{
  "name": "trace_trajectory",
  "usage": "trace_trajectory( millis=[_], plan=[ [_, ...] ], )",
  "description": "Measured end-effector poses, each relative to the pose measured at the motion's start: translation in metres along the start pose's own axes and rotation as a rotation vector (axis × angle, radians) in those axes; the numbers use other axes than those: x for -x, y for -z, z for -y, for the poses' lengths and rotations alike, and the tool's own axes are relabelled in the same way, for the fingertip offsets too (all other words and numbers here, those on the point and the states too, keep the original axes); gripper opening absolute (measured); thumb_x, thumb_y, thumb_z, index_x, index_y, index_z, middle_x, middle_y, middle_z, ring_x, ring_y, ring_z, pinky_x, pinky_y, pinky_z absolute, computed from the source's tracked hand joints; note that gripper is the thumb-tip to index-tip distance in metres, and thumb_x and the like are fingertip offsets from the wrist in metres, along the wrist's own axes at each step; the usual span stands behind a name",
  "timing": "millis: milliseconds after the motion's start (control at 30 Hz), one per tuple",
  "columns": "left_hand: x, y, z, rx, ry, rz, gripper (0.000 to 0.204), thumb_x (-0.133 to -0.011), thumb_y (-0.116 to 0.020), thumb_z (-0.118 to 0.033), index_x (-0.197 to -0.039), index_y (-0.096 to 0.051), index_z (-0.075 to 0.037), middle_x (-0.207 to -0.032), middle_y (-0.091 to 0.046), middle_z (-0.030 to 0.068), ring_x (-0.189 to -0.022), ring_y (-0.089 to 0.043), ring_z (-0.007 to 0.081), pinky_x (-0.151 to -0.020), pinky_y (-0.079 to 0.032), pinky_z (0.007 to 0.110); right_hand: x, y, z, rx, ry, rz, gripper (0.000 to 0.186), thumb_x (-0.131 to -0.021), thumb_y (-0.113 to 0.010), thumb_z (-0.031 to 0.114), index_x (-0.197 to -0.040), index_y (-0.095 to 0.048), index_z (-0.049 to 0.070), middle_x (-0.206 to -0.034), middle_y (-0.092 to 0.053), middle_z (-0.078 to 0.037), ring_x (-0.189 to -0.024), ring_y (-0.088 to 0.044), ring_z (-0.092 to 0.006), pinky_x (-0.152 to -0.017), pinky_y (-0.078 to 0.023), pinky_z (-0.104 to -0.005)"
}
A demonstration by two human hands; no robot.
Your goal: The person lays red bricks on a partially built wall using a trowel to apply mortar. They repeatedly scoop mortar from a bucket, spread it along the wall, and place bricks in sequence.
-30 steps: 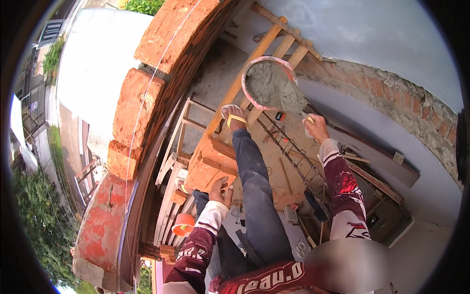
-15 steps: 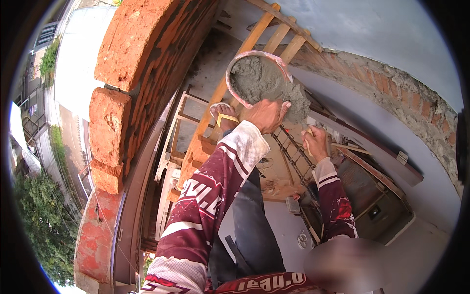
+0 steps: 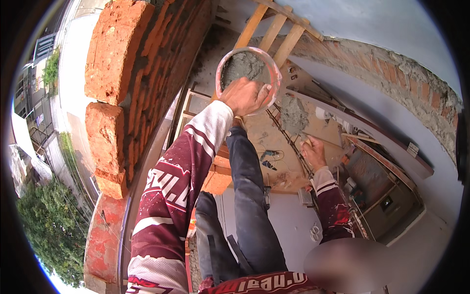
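Note:
My left hand (image 3: 245,95) is raised and grips the near rim of a round pale bucket (image 3: 230,59) filled with grey mortar (image 3: 242,63). My right hand (image 3: 313,153) is lower and to the right, closed on the handle of a trowel (image 3: 294,115) whose blade carries a lump of mortar. The blade points up toward the bucket and stays just apart from it. My legs in dark trousers (image 3: 249,206) stretch out below both hands.
A rough red brick wall (image 3: 127,73) rises close on the left, with trees and a street far below it. Wooden ladder rails (image 3: 274,29) stand behind the bucket. Below are scaffold boards (image 3: 215,179), a white wall and a room with scattered tools.
My left hand rose from my knee and took hold of the bucket's rim. The bucket now looks nearer and larger. My right hand with the trowel dropped lower and to the right.

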State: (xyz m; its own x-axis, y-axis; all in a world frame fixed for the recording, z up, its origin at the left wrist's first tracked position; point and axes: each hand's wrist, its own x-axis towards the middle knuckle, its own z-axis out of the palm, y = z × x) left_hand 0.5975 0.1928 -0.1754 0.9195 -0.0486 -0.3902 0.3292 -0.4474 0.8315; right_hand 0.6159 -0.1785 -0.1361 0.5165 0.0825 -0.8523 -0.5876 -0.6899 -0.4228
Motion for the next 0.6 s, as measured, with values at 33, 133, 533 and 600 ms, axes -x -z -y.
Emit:
trace_trajectory(
  millis=[33, 133, 533, 600],
  plan=[
    [-0.007, 0.006, 0.007, 0.126, 0.089, -0.149, 0.043, -0.1, -0.047, -0.034, -0.09, -0.071, 0.001, -0.075, -0.065, 0.0295, -0.078, -0.064, 0.0483, -0.077, -0.052, 0.052, 0.001, -0.001, 0.001, 0.009, 0.011, 0.003, 0.01, -0.091, -0.065, 0.011, -0.095, -0.064, 0.002, -0.07, -0.057, 0.002, -0.053, -0.047, -0.0048, -0.047, -0.038, -0.0222],
    [-0.033, 0.024, 0.025, 0.24, 0.222, -0.434, 0.045, -0.098, -0.055, -0.038, -0.107, -0.068, 0.003, -0.095, -0.068, 0.03, -0.092, -0.066, 0.0438, -0.085, -0.051, 0.048, 0.007, 0.0, 0.01, 0.081, 0.041, 0.003, 0.012, -0.09, -0.067, 0.013, -0.094, -0.065, 0.001, -0.07, -0.057, 0.003, -0.053, -0.046, -0.0045, -0.047, -0.037, -0.0227],
    [0.244, -0.138, 0.061, 0.657, 0.917, -0.602, 0.034, -0.094, -0.062, -0.029, -0.11, -0.065, 0.001, -0.097, -0.071, 0.0204, -0.092, -0.07, 0.0308, -0.086, -0.052, 0.037, 0.054, -0.024, 0.179, 0.67, 0.441, 0.154, 0.032, -0.084, -0.071, 0.015, -0.108, -0.067, -0.007, -0.082, -0.067, -0.004, -0.07, -0.059, -0.012, -0.066, -0.05, -0.0298],
    [0.322, -0.179, 0.067, 0.706, 1.063, -0.495, 0.03, -0.093, -0.063, -0.029, -0.106, -0.067, -0.001, -0.096, -0.072, 0.0186, -0.092, -0.07, 0.0317, -0.085, -0.053, 0.04, 0.071, -0.052, 0.221, 0.759, 0.546, 0.274, 0.035, -0.083, -0.071, 0.016, -0.108, -0.067, -0.007, -0.084, -0.069, -0.009, -0.073, -0.061, -0.015, -0.07, -0.051, -0.0313]
  ],
)
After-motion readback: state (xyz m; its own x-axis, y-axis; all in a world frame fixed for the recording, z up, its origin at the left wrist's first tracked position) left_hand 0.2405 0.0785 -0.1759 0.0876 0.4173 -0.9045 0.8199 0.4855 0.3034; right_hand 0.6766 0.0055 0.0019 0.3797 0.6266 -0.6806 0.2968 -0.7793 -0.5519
